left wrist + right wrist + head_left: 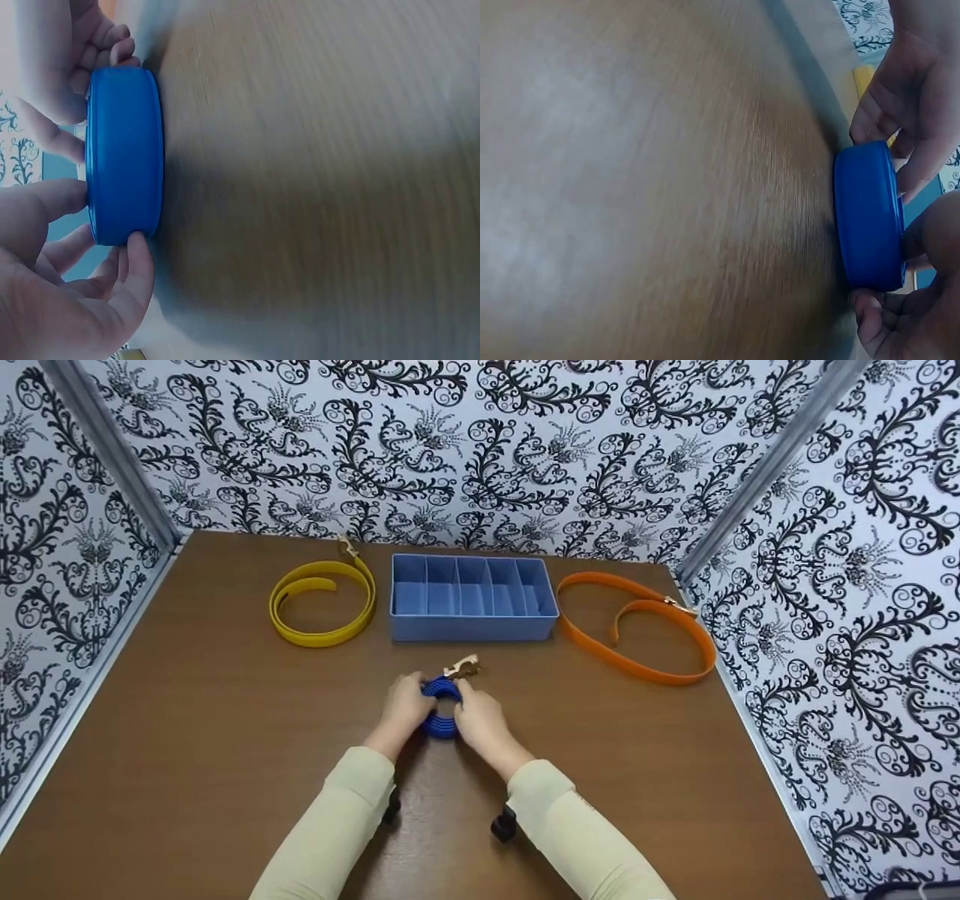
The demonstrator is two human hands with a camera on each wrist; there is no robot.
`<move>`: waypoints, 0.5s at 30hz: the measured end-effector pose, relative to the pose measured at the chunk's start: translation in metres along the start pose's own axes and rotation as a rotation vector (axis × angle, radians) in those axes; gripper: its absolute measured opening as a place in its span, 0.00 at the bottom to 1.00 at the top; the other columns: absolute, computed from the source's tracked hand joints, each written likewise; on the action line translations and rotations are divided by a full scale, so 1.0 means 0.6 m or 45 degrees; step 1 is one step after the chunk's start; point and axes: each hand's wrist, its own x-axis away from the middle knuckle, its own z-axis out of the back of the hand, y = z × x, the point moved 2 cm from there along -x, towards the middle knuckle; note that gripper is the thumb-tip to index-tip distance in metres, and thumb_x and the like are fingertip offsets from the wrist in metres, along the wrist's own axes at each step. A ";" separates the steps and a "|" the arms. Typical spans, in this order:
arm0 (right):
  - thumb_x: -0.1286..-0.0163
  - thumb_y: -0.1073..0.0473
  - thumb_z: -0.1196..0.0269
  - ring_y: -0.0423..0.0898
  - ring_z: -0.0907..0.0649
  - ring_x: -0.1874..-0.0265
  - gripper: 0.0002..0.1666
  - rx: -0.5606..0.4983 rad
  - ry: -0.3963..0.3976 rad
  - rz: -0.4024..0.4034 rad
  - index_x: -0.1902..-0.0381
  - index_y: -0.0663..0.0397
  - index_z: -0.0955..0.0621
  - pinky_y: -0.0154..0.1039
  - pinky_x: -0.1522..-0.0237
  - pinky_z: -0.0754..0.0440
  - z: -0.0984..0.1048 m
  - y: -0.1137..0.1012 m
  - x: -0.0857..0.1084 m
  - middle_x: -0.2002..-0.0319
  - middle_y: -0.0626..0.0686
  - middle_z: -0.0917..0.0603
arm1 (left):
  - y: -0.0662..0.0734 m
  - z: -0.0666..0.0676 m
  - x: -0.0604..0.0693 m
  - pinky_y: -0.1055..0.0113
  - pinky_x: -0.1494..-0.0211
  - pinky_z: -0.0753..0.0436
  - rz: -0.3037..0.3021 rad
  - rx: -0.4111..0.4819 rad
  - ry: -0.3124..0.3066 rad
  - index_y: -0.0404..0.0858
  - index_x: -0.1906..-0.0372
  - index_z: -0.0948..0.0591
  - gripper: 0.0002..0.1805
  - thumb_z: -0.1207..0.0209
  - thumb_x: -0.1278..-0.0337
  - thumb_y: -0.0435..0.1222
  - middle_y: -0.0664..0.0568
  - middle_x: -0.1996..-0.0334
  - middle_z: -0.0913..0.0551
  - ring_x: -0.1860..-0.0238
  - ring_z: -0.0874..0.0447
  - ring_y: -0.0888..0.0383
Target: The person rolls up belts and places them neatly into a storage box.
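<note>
Blue strap (440,727) wound into a tight, layered ring, flat at table (225,750) level in front of the box (472,628), near it but outside. Its gold clasp (461,666) sticks out on the far side, toward the box. Both hands hold the ring: left hand (407,705) grips the left side, right hand (480,718) the right, neither spread wide. Left wrist view shows the left fingers (139,262) bent against the outer wall, thumb at the upper edge; right hand has a similar hold across from it. Whether the ring bears fully on the wood or is lifted a hair, cannot tell. Progress, as judged: winding of blue looks done or nearly so, layers neat, only the clasp end standing off; placing it anywhere else not done. Yellow strap (319,639), left of the box, lies in one loose loop, free end curled inside, its clasp (347,547) at the back; not wound tight. Orange strap (637,666), right of the box, same story: wide loose loop, clasp (681,605) on its right side; touching the box or just beside it, cannot tell. So roughly one strap of three is wound, two left loose, no hand on either.
</note>
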 end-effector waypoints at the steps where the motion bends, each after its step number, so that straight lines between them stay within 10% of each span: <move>1: 0.33 0.65 0.43 0.60 0.17 0.64 0.24 0.020 0.004 0.025 0.39 0.58 0.25 0.54 0.60 0.20 -0.001 -0.001 -0.003 0.65 0.63 0.16 | -0.001 0.001 -0.001 0.52 0.50 0.22 -0.002 0.003 0.009 0.27 0.55 0.18 0.19 0.35 0.58 0.27 0.38 0.60 0.17 0.55 0.20 0.42; 9: 0.30 0.64 0.45 0.61 0.18 0.63 0.25 0.104 -0.039 0.079 0.36 0.46 0.23 0.54 0.60 0.20 -0.007 -0.001 -0.014 0.60 0.64 0.18 | -0.004 0.001 -0.006 0.51 0.51 0.22 -0.064 -0.028 0.060 0.28 0.57 0.16 0.14 0.34 0.54 0.27 0.39 0.61 0.15 0.56 0.18 0.41; 15: 0.30 0.58 0.39 0.61 0.19 0.51 0.25 -0.231 -0.056 -0.123 0.38 0.62 0.27 0.52 0.48 0.22 0.001 0.010 -0.011 0.51 0.66 0.19 | -0.007 -0.002 -0.004 0.50 0.49 0.23 -0.057 -0.083 0.076 0.31 0.55 0.16 0.15 0.34 0.50 0.28 0.39 0.59 0.15 0.54 0.18 0.42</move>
